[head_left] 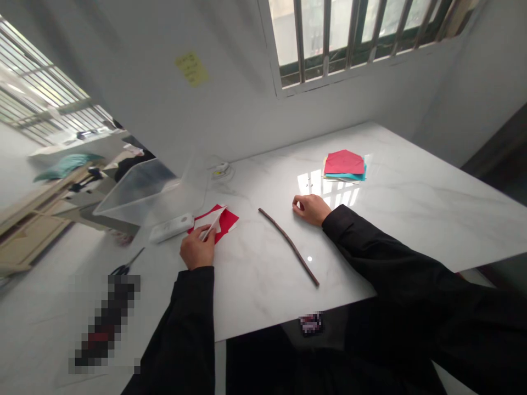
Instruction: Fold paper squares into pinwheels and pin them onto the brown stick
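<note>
My left hand [197,247] pinches a thin white strip [213,222], likely paper, between thumb and fingers. Beneath it lie red paper [228,219] and white paper scraps, partly hidden by the hand. My right hand [312,210] rests on the white marbled table [255,285] with its fingers curled into a loose ring, and I see nothing in them. Between the two hands, a slender brown twig [290,241] lies slantwise, touching neither. Farther back sits a stack of coloured paper [345,163], red on top with blue below.
A clear plastic bin [135,192] and a white power strip [172,228] are on the left. Dark-handled scissors [127,264] lie near a pixelated dark object [107,323]. A small white cable item [222,169] is by the wall, which bears a yellow note [192,69].
</note>
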`<state>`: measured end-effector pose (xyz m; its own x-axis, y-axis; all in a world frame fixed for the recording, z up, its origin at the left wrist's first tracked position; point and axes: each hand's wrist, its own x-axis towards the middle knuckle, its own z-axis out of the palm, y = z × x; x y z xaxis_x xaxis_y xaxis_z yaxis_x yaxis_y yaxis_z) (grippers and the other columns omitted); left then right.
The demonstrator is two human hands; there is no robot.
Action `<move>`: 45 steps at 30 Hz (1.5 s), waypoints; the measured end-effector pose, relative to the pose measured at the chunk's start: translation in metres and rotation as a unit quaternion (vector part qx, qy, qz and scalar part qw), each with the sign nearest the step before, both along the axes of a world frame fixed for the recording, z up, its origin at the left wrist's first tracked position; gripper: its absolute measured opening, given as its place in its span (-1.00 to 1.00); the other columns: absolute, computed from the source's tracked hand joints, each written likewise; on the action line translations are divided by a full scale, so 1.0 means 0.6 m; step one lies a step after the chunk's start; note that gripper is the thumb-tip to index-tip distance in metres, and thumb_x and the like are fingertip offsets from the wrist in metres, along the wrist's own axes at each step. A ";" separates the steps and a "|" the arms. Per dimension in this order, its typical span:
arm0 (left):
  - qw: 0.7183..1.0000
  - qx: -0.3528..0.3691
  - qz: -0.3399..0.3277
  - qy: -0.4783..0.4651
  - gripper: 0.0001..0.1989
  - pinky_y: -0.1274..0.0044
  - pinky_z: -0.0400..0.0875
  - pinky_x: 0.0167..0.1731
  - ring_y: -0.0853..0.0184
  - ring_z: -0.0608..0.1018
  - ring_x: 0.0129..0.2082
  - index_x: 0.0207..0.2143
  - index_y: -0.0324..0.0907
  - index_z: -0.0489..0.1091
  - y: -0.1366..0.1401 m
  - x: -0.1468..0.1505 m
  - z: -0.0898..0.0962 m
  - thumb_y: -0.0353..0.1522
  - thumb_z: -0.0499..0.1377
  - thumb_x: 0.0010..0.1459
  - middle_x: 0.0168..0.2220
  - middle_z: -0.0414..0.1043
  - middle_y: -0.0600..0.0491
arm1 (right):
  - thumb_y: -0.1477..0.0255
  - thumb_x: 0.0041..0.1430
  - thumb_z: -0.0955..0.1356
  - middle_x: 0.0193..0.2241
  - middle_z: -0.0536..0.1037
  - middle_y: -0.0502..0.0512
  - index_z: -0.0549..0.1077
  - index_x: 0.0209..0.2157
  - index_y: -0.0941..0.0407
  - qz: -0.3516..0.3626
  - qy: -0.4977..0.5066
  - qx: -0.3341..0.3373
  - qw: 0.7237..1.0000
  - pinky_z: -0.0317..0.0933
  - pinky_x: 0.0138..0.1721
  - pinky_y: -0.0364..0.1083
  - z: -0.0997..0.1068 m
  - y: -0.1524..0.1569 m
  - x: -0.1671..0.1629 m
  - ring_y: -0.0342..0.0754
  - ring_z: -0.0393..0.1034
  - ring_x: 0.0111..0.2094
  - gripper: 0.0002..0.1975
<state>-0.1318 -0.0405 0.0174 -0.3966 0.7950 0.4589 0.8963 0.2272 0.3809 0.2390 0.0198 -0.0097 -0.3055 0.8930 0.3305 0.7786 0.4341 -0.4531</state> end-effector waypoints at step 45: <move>0.736 -0.067 -0.366 -0.566 -0.41 0.44 0.51 -0.11 0.19 0.63 -0.13 -0.01 -0.18 0.47 0.055 0.283 -0.026 -0.20 0.49 -0.09 -0.06 0.62 -0.08 | -0.04 0.10 0.43 -0.50 0.48 0.04 0.60 -0.34 0.24 0.178 0.353 -0.235 0.888 0.12 -0.42 -0.14 0.013 0.012 0.033 -0.09 0.30 -0.43 -0.45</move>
